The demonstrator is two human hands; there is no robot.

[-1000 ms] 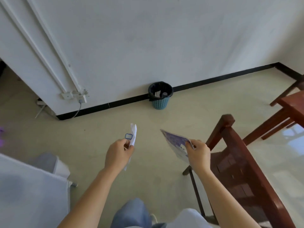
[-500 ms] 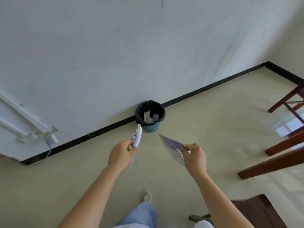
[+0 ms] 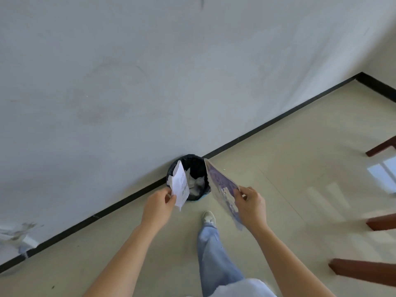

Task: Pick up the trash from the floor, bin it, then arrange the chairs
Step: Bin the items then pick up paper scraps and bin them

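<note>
A small bin (image 3: pixel 194 164) with a black liner stands against the wall's black skirting, with white scraps inside it. My left hand (image 3: pixel 159 205) pinches a folded white paper (image 3: pixel 180 186) that hangs in front of the bin's left rim. My right hand (image 3: pixel 250 205) grips a flat purple printed wrapper (image 3: pixel 221 185), tilted on edge just right of the bin. Dark red chair legs (image 3: pixel 380 221) show at the right edge, blurred.
A white wall (image 3: pixel 150 82) fills the upper view, meeting the beige floor (image 3: pixel 289 157) along a black skirting. My leg in light jeans and a pale shoe (image 3: pixel 209 217) stands between the hands. A blurred wall socket (image 3: pixel 19 236) sits low at the left.
I have walked closer to the bin. Both hands, still holding their trash, have risen toward it, so the paper and wrapper now flank its opening. The chairs have slid out to the right edge.
</note>
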